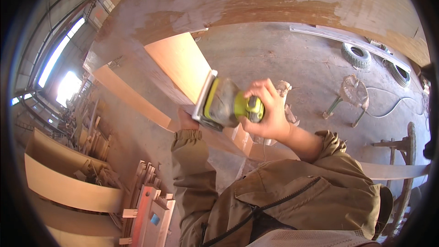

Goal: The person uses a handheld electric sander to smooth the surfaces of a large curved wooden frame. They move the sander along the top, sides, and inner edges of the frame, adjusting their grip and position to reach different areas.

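My right hand (pixel 269 109) is wrapped around the green grip of an electric sheet sander (pixel 224 104). The sander is tipped on its side, its flat pad facing the end of a pale wooden board (pixel 181 63). Motion blurs the tool a little. My left hand (pixel 187 120) is beside the pad, at the near end of the board's side. Its fingers are mostly hidden behind the sander and the wood, so its grip cannot be made out. Above, a large wooden panel (pixel 240 3) with patchy brown and whitish areas spans the view.
Curved wooden panels (pixel 72 185) and stacked timber pieces (pixel 151 209) stand at lower left. On the concrete floor (pixel 240 51) at right are tyres (pixel 356 55), a covered stool (pixel 354 91) and a hose or cable (pixel 394 109). A wooden trestle (pixel 408 154) stands at far right.
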Action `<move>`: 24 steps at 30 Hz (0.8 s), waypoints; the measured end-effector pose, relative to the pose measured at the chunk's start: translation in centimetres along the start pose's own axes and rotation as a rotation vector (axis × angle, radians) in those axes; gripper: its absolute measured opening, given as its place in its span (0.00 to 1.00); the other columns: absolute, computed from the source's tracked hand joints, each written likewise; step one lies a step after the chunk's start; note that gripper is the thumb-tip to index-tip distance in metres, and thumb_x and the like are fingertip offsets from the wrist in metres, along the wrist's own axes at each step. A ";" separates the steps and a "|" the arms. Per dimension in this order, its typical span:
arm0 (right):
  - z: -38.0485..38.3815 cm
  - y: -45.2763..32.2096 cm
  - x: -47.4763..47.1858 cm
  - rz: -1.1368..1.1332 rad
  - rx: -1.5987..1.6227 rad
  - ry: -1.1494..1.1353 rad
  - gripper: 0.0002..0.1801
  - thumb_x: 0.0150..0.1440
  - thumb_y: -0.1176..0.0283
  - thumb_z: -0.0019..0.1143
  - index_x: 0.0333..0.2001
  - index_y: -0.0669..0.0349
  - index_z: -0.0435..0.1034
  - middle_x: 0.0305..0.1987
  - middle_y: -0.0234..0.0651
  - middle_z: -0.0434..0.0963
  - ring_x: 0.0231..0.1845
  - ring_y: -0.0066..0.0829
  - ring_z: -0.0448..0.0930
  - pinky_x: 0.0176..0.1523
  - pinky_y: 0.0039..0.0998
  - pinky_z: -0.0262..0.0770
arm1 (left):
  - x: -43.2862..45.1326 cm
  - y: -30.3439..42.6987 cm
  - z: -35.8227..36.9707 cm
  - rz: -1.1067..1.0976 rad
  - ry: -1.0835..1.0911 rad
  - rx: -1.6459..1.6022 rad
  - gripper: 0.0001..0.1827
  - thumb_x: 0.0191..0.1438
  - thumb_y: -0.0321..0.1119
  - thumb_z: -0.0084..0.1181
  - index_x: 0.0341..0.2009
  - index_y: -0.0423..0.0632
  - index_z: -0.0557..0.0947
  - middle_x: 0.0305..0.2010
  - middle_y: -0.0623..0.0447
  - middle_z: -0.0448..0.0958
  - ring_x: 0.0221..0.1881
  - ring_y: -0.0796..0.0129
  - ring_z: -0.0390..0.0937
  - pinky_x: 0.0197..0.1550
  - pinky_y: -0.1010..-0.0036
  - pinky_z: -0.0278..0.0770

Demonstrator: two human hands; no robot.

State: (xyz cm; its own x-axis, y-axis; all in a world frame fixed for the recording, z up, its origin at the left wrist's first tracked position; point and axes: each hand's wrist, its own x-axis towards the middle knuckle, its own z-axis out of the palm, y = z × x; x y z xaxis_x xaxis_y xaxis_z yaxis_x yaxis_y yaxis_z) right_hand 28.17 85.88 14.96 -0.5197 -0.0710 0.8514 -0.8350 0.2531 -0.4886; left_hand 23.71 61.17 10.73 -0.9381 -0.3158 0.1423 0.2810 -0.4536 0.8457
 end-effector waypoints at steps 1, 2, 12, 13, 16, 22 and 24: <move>-0.2 -0.3 1.2 -0.010 -0.007 0.003 0.25 0.32 0.68 0.64 0.39 0.53 0.68 0.39 0.39 0.69 0.37 0.42 0.75 0.36 0.36 0.76 | -0.1 0.0 0.1 -0.007 0.011 -0.006 0.25 0.63 0.42 0.39 0.59 0.40 0.64 0.59 0.48 0.67 0.58 0.61 0.67 0.58 0.65 0.68; -0.4 -0.8 3.0 -0.049 -0.020 0.034 0.24 0.32 0.68 0.64 0.38 0.53 0.68 0.38 0.38 0.69 0.37 0.42 0.75 0.35 0.36 0.75 | 0.0 0.2 0.2 -0.002 0.019 -0.006 0.25 0.63 0.42 0.39 0.59 0.40 0.64 0.59 0.48 0.67 0.58 0.61 0.67 0.58 0.65 0.68; -0.8 0.8 6.1 0.122 0.074 0.057 0.23 0.35 0.67 0.63 0.38 0.56 0.66 0.39 0.38 0.69 0.42 0.40 0.73 0.46 0.35 0.72 | 0.6 -1.0 -1.3 0.049 0.026 0.075 0.29 0.62 0.47 0.41 0.61 0.40 0.63 0.60 0.47 0.66 0.58 0.58 0.67 0.59 0.63 0.68; -0.3 1.7 3.8 0.079 0.096 0.060 0.24 0.35 0.68 0.64 0.38 0.56 0.66 0.39 0.37 0.69 0.42 0.39 0.73 0.46 0.34 0.71 | 0.5 -0.8 -1.2 0.063 0.033 0.045 0.29 0.62 0.47 0.41 0.61 0.40 0.62 0.60 0.47 0.66 0.58 0.58 0.67 0.59 0.63 0.68; 0.9 3.8 -3.7 0.182 0.062 0.030 0.23 0.34 0.71 0.64 0.37 0.59 0.65 0.38 0.38 0.68 0.44 0.41 0.70 0.47 0.37 0.70 | -0.4 0.0 0.4 0.027 0.043 -0.018 0.29 0.62 0.47 0.41 0.61 0.40 0.61 0.60 0.46 0.66 0.58 0.57 0.68 0.58 0.63 0.68; 2.3 6.0 -9.8 0.338 0.133 0.043 0.25 0.34 0.73 0.64 0.39 0.60 0.65 0.41 0.41 0.67 0.45 0.42 0.69 0.49 0.36 0.69 | 0.1 -0.3 -1.0 0.019 0.014 0.032 0.29 0.61 0.48 0.43 0.61 0.42 0.62 0.60 0.48 0.66 0.57 0.60 0.68 0.56 0.65 0.70; 1.9 5.1 -7.7 0.290 0.125 0.026 0.25 0.33 0.73 0.64 0.39 0.59 0.66 0.41 0.42 0.67 0.46 0.43 0.70 0.48 0.36 0.69 | -0.1 -0.1 -0.8 0.014 0.023 0.007 0.28 0.61 0.47 0.43 0.60 0.42 0.63 0.59 0.48 0.67 0.56 0.59 0.69 0.56 0.64 0.70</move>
State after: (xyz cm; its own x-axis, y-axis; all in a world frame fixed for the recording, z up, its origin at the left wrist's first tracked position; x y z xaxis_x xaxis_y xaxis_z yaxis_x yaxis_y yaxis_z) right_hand 27.57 85.92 5.50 -0.7357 0.0123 0.6772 -0.6695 0.1387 -0.7298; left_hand 23.93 60.51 10.24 -0.9293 -0.3408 0.1425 0.2925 -0.4432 0.8474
